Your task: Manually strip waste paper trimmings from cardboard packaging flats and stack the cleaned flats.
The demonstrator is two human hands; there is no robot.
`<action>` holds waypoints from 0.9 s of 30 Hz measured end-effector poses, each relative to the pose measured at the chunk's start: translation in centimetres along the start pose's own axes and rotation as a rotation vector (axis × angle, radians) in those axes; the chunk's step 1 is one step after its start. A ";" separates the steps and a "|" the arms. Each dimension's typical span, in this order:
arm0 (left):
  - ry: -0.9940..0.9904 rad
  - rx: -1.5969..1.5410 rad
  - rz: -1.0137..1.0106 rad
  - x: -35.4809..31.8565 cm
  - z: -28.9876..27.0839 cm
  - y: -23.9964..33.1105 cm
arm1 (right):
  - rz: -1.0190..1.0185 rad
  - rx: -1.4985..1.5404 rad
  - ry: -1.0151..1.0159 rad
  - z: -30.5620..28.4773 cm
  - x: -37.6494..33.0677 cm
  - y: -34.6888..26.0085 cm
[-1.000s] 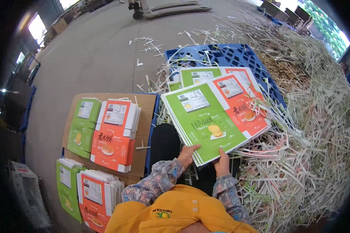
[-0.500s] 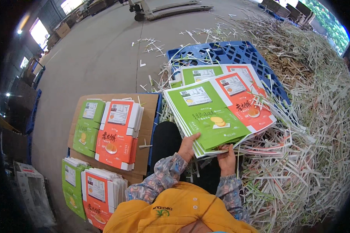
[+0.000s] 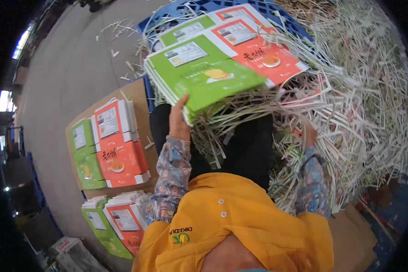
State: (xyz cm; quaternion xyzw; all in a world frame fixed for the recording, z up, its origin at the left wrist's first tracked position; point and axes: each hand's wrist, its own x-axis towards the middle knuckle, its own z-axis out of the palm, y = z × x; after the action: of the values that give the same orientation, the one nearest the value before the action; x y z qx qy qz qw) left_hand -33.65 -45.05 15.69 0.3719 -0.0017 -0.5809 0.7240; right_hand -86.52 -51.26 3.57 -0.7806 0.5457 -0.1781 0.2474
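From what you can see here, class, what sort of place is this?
Probably a carton printing or die-cutting workshop: stacks of flat cartons on the concrete floor, a big heap of paper trimmings, and a blue pallet.

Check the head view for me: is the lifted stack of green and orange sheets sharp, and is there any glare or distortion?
Head view: stack of printed sheets slightly motion-blurred; left hand softly smeared; window glare at the left rim; fisheye bends edges; dark vignette corners.

Carton stack (image 3: pixel 204 75): glossy printed cardboard, green and orange. Beneath stack, trimmings (image 3: pixel 349 113): thin matt paper strips. Behind stack, pallet (image 3: pixel 240 7): blue plastic grid.
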 end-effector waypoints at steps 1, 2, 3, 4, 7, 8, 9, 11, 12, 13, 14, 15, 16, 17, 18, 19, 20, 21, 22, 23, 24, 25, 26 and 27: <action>-0.048 -0.079 -0.101 1.0 -0.6 -0.2 | 0.175 0.004 0.017 -1.8 -2.3 2.1; -0.078 -0.161 -0.145 0.2 -0.1 0.7 | 0.322 0.020 0.007 -2.9 -3.4 2.9; -0.062 -0.142 -0.121 0.1 -0.8 0.6 | 0.467 0.036 0.000 -3.6 -4.3 3.5; -0.061 -0.119 -0.106 0.4 -1.1 0.1 | 0.620 0.052 0.009 -4.1 -5.1 3.8; 0.018 0.007 -0.089 -1.2 -1.7 -1.6 | 0.519 0.194 -0.132 -7.3 -2.7 -6.3; 0.016 0.011 -0.103 -1.3 -1.5 -2.1 | 0.532 0.193 -0.128 -8.4 -2.4 -8.5; 0.015 0.035 -0.107 -1.3 -1.4 -2.6 | 0.411 0.183 0.041 -9.1 -1.8 -10.2; 0.015 0.068 -0.096 -1.4 -1.2 -3.3 | 0.289 0.178 0.204 -9.8 0.0 -14.1; 0.022 0.073 -0.099 -1.5 -1.1 -3.7 | 0.260 0.266 0.255 -9.7 0.8 -16.6; 0.027 0.107 -0.096 -1.7 -1.1 -3.9 | 0.230 0.355 0.303 -9.1 1.6 -18.9; 0.038 0.142 -0.089 -2.1 -1.0 -3.9 | 0.311 0.650 0.163 -7.7 2.3 -21.8; 0.041 0.127 -0.070 -2.4 -0.8 -4.0 | 0.394 0.938 0.016 -6.0 3.0 -24.3; 0.052 0.131 -0.070 -2.5 -0.5 -4.2 | 0.376 1.116 -0.147 -3.6 3.6 -25.1; 0.057 0.156 -0.084 -2.8 -0.1 -4.1 | 0.353 1.292 -0.321 -0.9 4.2 -25.5; 0.065 0.178 -0.096 -3.1 0.2 -4.2 | 0.539 1.496 -0.423 1.6 5.2 -26.3; 0.070 0.187 -0.114 -3.3 0.3 -4.5 | 0.660 1.586 -0.467 3.7 6.2 -27.1; 0.066 0.200 -0.123 -3.6 0.4 -4.7 | 0.670 1.585 -0.488 5.1 7.0 -28.3; 0.056 0.209 -0.135 -4.0 0.4 -4.9 | 0.683 1.750 -0.321 6.6 7.5 -29.6; 0.046 0.218 -0.143 -4.5 0.2 -5.0 | 0.691 1.906 -0.147 7.7 8.1 -30.3; 0.016 0.230 -0.149 -4.7 0.1 -5.4 | 0.700 1.906 -0.159 8.9 8.8 -29.8; 0.026 0.229 -0.147 -5.0 -0.2 -5.5 | 0.668 1.860 -0.102 10.4 9.5 -29.2; 0.028 0.256 -0.239 -5.6 -0.3 -5.2 | 0.637 1.812 -0.052 11.1 9.7 -29.5; 0.027 0.281 -0.333 -6.2 -0.4 -5.0 | 0.645 1.811 -0.067 11.7 9.5 -29.8; 0.122 0.285 -0.401 -6.8 -0.4 -4.9 | 0.652 1.713 0.028 12.4 9.2 -30.2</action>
State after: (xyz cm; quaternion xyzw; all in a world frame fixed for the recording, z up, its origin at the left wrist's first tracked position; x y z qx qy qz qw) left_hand -39.85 -39.36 15.69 0.4974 0.0343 -0.6834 0.5333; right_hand -53.55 -48.98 11.07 -0.1353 0.4233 -0.4525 0.7731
